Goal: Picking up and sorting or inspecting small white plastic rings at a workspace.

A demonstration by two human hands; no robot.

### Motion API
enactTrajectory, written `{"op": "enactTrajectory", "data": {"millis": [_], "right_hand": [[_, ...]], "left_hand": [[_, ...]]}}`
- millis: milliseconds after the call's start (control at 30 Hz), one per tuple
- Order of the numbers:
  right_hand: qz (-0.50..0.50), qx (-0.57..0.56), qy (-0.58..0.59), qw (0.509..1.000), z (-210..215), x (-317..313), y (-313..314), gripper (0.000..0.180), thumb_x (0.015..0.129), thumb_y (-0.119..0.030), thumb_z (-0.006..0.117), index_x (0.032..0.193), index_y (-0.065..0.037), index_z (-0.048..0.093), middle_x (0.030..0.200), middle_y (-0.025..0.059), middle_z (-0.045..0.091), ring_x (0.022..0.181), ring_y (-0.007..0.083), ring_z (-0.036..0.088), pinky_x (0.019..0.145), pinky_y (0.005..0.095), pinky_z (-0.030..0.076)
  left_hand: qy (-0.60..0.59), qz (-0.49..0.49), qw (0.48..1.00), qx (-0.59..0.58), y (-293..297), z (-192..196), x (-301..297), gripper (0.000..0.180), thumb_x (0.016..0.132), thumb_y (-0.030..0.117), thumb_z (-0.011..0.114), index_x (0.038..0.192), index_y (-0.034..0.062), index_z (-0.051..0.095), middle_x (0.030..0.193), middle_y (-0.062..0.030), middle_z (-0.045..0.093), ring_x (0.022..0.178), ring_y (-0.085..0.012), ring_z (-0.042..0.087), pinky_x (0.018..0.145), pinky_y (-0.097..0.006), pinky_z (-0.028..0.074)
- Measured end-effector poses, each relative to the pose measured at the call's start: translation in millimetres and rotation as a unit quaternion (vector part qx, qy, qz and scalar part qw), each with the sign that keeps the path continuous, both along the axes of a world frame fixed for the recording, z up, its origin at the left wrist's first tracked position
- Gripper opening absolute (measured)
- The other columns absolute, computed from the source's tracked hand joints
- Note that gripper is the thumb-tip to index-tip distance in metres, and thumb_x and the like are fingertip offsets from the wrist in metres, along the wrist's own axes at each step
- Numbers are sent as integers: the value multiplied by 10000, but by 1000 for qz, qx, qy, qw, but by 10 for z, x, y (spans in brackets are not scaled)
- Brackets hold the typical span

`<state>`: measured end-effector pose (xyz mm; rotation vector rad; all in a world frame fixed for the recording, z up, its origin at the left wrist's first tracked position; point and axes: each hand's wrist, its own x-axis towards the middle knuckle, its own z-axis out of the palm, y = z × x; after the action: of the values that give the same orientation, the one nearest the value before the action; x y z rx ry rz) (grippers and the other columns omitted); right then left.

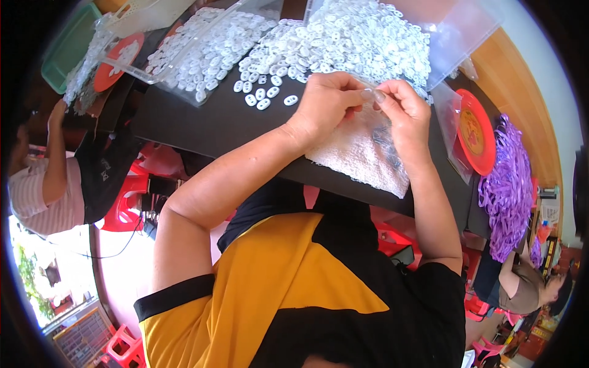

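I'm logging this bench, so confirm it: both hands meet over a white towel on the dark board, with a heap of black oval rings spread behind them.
One detail is wrong: the oval rings are white, not black, as the head view shows. The rest holds: the left hand and right hand meet fingertip to fingertip over the white towel on the dark board.

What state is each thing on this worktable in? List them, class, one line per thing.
Left hand: fingertips pinched, meeting the right hand.
Right hand: fingertips pinched on something too small to identify.
White towel: lying flat under the hands.
White rings: heaped loose, a few strays at the edge.
Clear plastic bag: open, lying flat.
Orange plate: tilted at the table's edge.
Purple strips: bundled in a pile.
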<state>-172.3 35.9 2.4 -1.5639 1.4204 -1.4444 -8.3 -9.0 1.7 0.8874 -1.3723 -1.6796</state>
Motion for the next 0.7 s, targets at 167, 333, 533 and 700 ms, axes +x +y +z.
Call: {"op": "enactTrajectory", "data": {"millis": [167,333,533,700], "right_hand": [[18,59,-42,997,36,59,70,48,888,-29,626,914,11,626,799,5,622,714,63,573,652,205,454],[17,45,-94,994,200,14,-18,149,906,-142,630,939,0,658,781,16,623,734,84,564,679,219,405],[109,13,176,978,347,93,-417,114,833,-29,640,945,-17,658,839,8,647,794,118,614,713,260,481],[205,-151,404,879,168,643,-574,146,743,-62,716,880,-69,664,773,56,613,744,252,615,652,358,501]], "left_hand": [[-4,1,1000,-26,27,-46,-31,109,825,88,670,778,-8,643,634,-5,566,567,-61,492,501,-222,398],[10,1,978,-207,65,-60,-2,141,811,107,678,829,-23,627,702,-29,601,629,-83,550,591,-249,477],[76,61,838,-537,247,-57,7,175,746,6,672,877,27,559,779,-124,517,698,-339,560,604,-397,467],[126,103,743,-649,308,-17,64,239,678,-36,619,898,5,535,810,-130,513,714,-317,545,633,-385,461]]}}
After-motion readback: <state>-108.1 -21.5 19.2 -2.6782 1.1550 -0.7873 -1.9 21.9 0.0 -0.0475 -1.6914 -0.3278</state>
